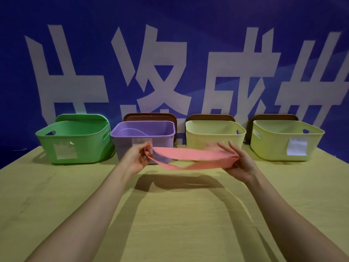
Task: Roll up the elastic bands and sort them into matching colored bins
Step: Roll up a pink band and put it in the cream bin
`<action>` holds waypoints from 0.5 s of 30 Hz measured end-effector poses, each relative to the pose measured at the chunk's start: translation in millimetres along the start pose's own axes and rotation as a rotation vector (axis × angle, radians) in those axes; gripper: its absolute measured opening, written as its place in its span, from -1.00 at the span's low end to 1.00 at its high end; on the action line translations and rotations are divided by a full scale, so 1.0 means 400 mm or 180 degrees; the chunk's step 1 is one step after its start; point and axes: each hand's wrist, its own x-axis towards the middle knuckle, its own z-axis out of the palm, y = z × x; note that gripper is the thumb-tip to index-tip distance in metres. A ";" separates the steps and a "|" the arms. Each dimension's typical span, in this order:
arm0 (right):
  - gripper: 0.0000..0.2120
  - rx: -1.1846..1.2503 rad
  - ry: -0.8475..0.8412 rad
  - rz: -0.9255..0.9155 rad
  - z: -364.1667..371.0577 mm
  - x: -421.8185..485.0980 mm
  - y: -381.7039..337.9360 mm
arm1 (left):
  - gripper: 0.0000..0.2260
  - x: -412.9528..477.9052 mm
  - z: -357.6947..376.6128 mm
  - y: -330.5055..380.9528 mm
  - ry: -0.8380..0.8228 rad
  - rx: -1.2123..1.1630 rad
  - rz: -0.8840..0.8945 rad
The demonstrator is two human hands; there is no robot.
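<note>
A pink elastic band (188,157) hangs stretched in the air above the table, a flat loop sagging in the middle. My left hand (138,157) pinches its left end, where the band curls over. My right hand (238,161) holds its right end between thumb and fingers. Behind the band, along the back of the table, stand a green bin (75,140), a purple bin (122,137), a pale yellow bin (213,135) and a yellow-green bin (273,144). Something purple and curved lies inside the purple bin.
The bins stand on a yellow-green table (170,214) against a blue banner (170,53) with large white characters. Brown lids (151,116) lean behind three bins and a green lid behind the green one. White labels are stuck on the bin fronts.
</note>
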 end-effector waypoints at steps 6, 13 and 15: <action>-0.26 0.0323 -0.0458 -0.0160 -0.017 0.007 -0.006 | -0.80 0.003 0.001 0.003 -0.0258 0.0435 0.0360; -0.55 -0.0977 -0.0220 -0.0120 0.025 -0.002 0.003 | -0.78 -0.010 0.030 -0.015 -0.0488 0.1353 0.0981; -0.57 -0.0922 -0.0165 -0.0163 0.024 0.001 0.007 | -0.83 -0.011 0.038 -0.013 -0.0293 0.1195 0.1089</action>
